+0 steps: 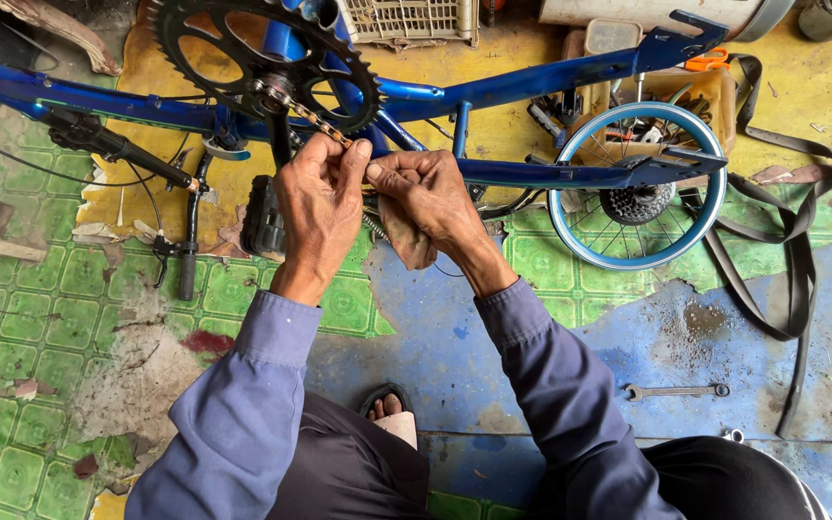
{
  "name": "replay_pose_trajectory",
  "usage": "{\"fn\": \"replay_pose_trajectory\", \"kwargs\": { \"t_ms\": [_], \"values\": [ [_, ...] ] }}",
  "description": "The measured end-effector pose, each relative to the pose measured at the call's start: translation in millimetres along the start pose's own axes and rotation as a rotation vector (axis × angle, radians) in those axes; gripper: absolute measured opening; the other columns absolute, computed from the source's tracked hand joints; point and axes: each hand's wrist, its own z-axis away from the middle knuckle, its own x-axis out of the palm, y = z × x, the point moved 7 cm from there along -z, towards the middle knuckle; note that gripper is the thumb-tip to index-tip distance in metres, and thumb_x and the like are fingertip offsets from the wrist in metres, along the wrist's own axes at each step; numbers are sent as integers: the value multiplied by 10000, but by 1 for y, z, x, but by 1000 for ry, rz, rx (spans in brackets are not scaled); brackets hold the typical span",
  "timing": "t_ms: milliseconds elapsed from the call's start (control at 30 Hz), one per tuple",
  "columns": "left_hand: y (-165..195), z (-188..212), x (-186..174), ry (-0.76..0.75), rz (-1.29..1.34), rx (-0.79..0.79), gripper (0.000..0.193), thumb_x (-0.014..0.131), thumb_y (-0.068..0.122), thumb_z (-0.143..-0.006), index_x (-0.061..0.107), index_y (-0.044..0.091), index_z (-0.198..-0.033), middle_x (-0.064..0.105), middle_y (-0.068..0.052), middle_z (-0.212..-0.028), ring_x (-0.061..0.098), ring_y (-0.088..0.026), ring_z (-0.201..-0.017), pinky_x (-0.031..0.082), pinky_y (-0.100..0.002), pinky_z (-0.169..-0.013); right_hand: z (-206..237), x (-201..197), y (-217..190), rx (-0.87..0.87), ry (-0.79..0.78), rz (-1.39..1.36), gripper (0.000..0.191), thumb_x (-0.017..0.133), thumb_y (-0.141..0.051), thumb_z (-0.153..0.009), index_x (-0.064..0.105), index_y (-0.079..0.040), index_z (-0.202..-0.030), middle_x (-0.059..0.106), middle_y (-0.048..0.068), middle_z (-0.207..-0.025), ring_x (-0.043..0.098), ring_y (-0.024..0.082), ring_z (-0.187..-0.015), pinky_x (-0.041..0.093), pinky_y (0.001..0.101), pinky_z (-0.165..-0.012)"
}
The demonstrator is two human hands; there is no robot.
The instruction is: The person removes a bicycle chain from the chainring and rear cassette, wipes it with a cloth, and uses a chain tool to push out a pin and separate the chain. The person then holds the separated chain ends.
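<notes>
A blue bicycle frame (532, 87) lies upside down on the floor in front of me. My left hand (318, 207) pinches the end of the bicycle chain (312, 117) just below the black chainring (267, 63). My right hand (426, 197) meets it from the right, fingertips on the same chain end, and a dirty brown rag (404, 236) is tucked in its palm. Both sleeves are blue-grey. The chain runs up from my fingers onto the chainring teeth. A black pedal (262, 217) sits just left of my left hand.
A blue-rimmed rear wheel (637, 188) with its sprocket cluster lies to the right. A black inner tube (792, 260) loops beside it. A spanner (676, 391) rests on the blue floor patch. Handlebar with brake lever (180, 221) lies left. A box of tools (671, 106) stands behind the wheel.
</notes>
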Motion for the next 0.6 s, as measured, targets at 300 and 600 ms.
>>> {"fn": "replay_pose_trajectory", "kwargs": {
  "t_ms": [300,600],
  "values": [
    [-15,-1,5,-9,97,-44,334,729,218,-1044,602,-12,-838,532,9,-686,438,-42,-636,345,-260,-543,4,-1,8,-54,-16,21,254,733,-255,-986,757,-3,-967,662,-36,-741,538,44,-661,451,251,-564],
    [-11,2,14,-114,410,-177,212,650,239,-1051,667,35,-994,590,55,-767,517,-18,-693,410,-207,-610,21,-12,-8,-181,-145,27,276,641,-256,-1040,752,-18,-1127,676,-40,-844,558,37,-758,492,230,-665]
  ]
}}
